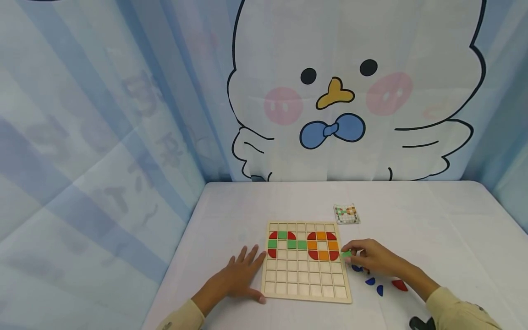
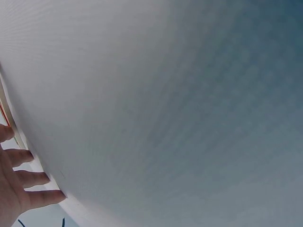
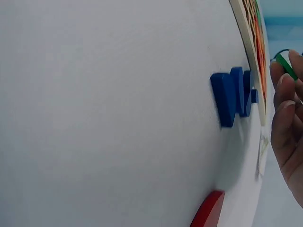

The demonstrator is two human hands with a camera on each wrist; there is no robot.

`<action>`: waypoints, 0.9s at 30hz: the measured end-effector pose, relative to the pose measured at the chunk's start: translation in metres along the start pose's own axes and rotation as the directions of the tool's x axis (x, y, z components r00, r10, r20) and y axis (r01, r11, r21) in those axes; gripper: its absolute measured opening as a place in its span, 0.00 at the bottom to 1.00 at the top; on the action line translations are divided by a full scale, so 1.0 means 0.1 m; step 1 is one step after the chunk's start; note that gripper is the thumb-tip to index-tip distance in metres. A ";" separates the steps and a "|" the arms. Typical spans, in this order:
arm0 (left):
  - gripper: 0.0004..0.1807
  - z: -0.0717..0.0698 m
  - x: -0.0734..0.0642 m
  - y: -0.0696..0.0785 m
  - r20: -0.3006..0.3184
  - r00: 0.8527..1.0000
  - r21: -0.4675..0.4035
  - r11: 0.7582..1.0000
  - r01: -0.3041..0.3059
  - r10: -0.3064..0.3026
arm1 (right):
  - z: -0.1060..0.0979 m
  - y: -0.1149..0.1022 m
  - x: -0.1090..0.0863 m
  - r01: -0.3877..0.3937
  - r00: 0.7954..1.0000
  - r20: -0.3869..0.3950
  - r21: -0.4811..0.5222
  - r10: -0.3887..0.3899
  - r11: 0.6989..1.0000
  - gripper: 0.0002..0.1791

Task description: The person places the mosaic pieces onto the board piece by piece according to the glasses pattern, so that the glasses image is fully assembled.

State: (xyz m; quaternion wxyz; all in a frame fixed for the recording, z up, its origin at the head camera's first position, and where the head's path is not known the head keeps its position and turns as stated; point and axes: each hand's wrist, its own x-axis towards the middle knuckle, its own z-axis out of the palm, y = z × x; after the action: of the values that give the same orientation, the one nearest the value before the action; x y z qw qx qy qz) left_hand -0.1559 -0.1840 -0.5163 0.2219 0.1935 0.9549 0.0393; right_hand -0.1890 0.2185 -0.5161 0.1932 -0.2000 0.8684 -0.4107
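Note:
A wooden grid board [image 1: 303, 289] lies on the table, its upper rows partly filled with red, green and orange pieces. Just off the board's right edge, my right hand [image 1: 373, 257] pinches a green piece [image 1: 345, 253] between thumb and fingers. That green piece [image 3: 286, 65] also shows at the fingertips in the right wrist view. My left hand [image 1: 242, 276] rests with fingers spread along the board's left edge, thumb by the lower left side. In the left wrist view, the fingers of the left hand [image 2: 14, 184] are straight and apart.
Several blue pieces [image 1: 370, 281] lie right of the board, under and near the right hand. A red piece [image 1: 399, 285] is beside the right wrist. Behind the board sits a small pattern card [image 1: 346, 214]. A black object [image 1: 420, 323] is partly hidden by the right sleeve.

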 end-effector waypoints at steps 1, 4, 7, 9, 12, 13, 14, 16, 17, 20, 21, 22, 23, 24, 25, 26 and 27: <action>0.66 0.00 0.00 0.00 0.001 1.000 -0.001 1.000 0.001 -0.001 | 0.02 -0.03 0.03 0.013 1.000 0.023 0.023 -0.014 1.000 0.18; 0.66 0.00 0.00 0.01 0.002 1.000 -0.004 1.000 0.002 -0.002 | 0.08 -0.11 0.14 0.064 0.995 0.072 0.065 -0.068 0.996 0.19; 0.66 -0.01 -0.01 0.01 0.003 1.000 -0.003 1.000 0.003 -0.003 | 0.17 -0.19 0.26 0.120 0.989 0.078 0.060 -0.125 0.991 0.18; 0.66 -0.02 -0.02 0.02 0.001 1.000 -0.001 1.000 0.004 -0.004 | 0.24 -0.25 0.35 0.156 0.985 0.068 0.038 -0.158 0.987 0.16; 0.66 -0.02 -0.02 0.03 0.001 1.000 -0.005 1.000 0.005 -0.005 | 0.34 -0.33 0.47 0.203 0.978 0.050 -0.004 -0.202 0.979 0.13; 0.66 -0.02 -0.02 0.02 0.001 1.000 -0.006 1.000 0.004 -0.004 | 0.38 -0.35 0.50 0.211 0.977 0.046 -0.013 -0.210 0.977 0.12; 0.66 -0.02 -0.02 0.02 0.001 1.000 -0.006 1.000 0.005 -0.005 | 0.41 -0.38 0.54 0.221 0.975 0.044 -0.022 -0.220 0.975 0.12; 0.66 -0.02 -0.02 0.02 0.002 1.000 -0.005 1.000 0.004 -0.004 | 0.47 -0.43 0.61 0.233 0.972 0.040 -0.028 -0.232 0.972 0.11; 0.66 -0.02 -0.01 0.02 0.002 1.000 -0.002 1.000 0.003 -0.003 | 0.50 -0.45 0.64 0.232 0.972 0.039 -0.020 -0.231 0.973 0.12; 0.66 -0.01 -0.01 0.01 0.002 1.000 0.003 1.000 0.004 -0.004 | 0.60 -0.51 0.72 0.230 0.973 0.012 -0.027 -0.229 0.973 0.11; 0.66 -0.01 -0.01 0.01 0.001 1.000 0.003 1.000 0.004 -0.004 | 0.63 -0.53 0.75 0.224 0.975 0.000 -0.028 -0.224 0.974 0.11; 0.66 -0.01 -0.01 0.01 0.000 1.000 0.003 1.000 0.002 -0.002 | 0.66 -0.55 0.77 0.217 0.976 -0.014 -0.034 -0.217 0.976 0.11; 0.66 0.00 -0.01 0.01 0.001 1.000 0.003 1.000 0.004 -0.004 | 0.68 -0.57 0.79 0.207 0.978 -0.028 -0.042 -0.208 0.978 0.11; 0.66 0.00 0.00 0.01 0.002 1.000 0.003 1.000 0.004 -0.004 | 0.71 -0.58 0.82 0.194 0.980 -0.041 -0.058 -0.196 0.979 0.11; 0.66 0.00 0.00 0.01 0.002 1.000 0.003 1.000 0.004 -0.004 | 0.74 -0.60 0.84 0.181 0.981 -0.051 -0.066 -0.185 0.981 0.12; 0.66 -0.01 -0.01 0.01 0.002 1.000 0.003 1.000 0.005 -0.005 | 0.76 -0.62 0.86 0.166 0.984 -0.057 -0.072 -0.170 0.984 0.12; 0.66 -0.01 -0.01 0.02 0.002 1.000 0.004 1.000 0.004 -0.004 | 0.78 -0.63 0.87 0.154 0.986 -0.060 -0.073 -0.159 0.985 0.13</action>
State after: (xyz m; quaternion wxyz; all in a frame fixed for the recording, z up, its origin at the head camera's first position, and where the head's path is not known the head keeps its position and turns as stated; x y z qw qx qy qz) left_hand -0.1551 -0.1828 -0.5146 0.2228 0.1923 0.9550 0.0368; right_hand -0.2120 0.0876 -0.5269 0.1249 -0.2605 0.8693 -0.4010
